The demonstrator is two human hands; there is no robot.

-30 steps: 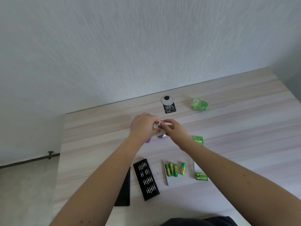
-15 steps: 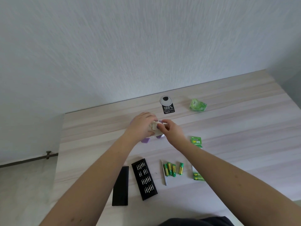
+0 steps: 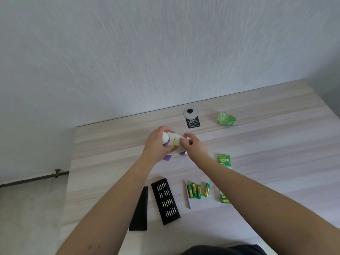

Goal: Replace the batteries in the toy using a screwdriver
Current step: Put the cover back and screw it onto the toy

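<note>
**Risk check: toy held off the table, both hands on it**

Head view.

Risks (judgement). Toy [image 3: 173, 144], white body with purple trim, sits in both hands above the table [image 3: 276, 144]. Its underside is turned up and handled with the fingertips alone, so any loose cover or screw could drop and roll; none can be made out at this size. A slip of either hand would let the toy fall onto the wood. Four loose AAA batteries [image 3: 197, 190] lie unsorted beside the screwdriver [image 3: 188, 195], at 6 o'clock from the toy; old and new cells could be confused. Polarity cannot be checked from here.

Hands. Left hand [image 3: 156, 144] is wrapped around the toy's left end, fingers curled over its far side, gripping. Right hand [image 3: 193, 147] pinches the toy's right end, thumb and fingertips bent onto the white shell. Neither hand holds a tool.

Nearby: bit tray [image 3: 165, 201] and its black lid [image 3: 139, 210] at 7 o'clock; GP battery packaging [image 3: 224, 160] at 4 o'clock.
</note>
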